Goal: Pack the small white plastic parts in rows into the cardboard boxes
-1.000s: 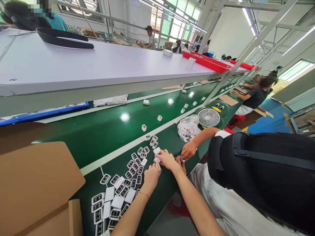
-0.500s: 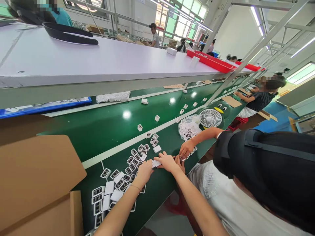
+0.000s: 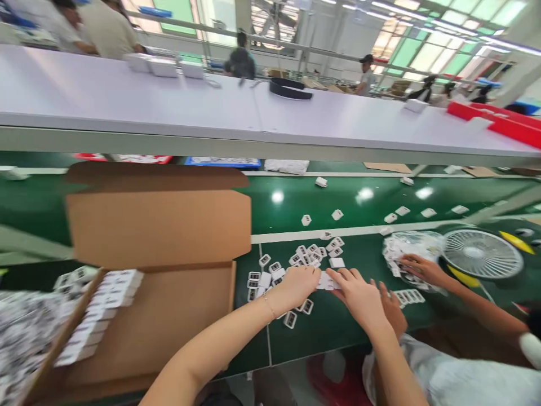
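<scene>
My left hand and right hand had fingers clamped on a white row's ends, seemingly squaring it; any lift called for an even squeeze.

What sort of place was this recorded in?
Probably a factory assembly or packing line: small white casings lie scattered along what looks like a green conveyor belt, an open cardboard box holds white pieces in rows, and a co-worker is alongside.

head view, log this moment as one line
left hand: holding white pieces | right hand: holding same pieces | cardboard box: open, white blocks along left side
</scene>
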Demonstrator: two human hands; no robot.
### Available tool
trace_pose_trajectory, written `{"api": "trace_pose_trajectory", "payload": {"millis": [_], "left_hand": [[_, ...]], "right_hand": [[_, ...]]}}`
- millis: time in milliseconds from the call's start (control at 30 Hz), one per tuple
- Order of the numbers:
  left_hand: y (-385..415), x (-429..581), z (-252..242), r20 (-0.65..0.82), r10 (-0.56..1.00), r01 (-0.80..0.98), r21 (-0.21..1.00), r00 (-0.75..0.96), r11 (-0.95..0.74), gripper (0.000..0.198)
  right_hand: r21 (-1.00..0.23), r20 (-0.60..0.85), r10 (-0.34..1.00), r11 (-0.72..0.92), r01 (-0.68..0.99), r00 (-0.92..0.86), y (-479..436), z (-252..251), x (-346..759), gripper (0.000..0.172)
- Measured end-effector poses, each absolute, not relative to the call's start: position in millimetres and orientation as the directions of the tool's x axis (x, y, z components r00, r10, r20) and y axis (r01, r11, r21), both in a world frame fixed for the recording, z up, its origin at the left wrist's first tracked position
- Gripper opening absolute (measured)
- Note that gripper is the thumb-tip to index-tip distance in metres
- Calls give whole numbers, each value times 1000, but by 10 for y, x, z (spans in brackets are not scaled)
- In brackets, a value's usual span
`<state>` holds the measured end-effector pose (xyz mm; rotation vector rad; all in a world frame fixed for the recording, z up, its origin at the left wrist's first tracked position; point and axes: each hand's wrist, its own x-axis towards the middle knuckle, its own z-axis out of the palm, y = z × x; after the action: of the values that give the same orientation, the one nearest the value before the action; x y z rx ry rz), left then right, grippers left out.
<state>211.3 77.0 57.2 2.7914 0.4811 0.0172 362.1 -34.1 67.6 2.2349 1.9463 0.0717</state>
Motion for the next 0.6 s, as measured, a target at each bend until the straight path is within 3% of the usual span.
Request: {"api": "trace_pose_trajectory", "payload": {"millis": [133, 300, 400, 600], "left_hand": [[1012, 1100, 921, -70, 414, 419, 229, 907, -879, 28], [1340, -297, 903, -249, 518, 571, 240, 818, -785, 28], [1548, -1001, 693, -278, 471, 541, 296, 837, -787, 32], [1985, -1704, 93, -376, 240, 412, 488, 895, -770, 29]], "right_hand": [[100, -28, 995, -95, 990, 99, -48, 847, 2675, 36], [-124, -149, 985, -109, 986, 90, 318, 665, 1237, 36], [-202, -220, 966, -183, 962, 137, 439, 454, 469, 36], [-243, -377, 877, -404, 882, 298, 589, -54, -541, 34]]}}
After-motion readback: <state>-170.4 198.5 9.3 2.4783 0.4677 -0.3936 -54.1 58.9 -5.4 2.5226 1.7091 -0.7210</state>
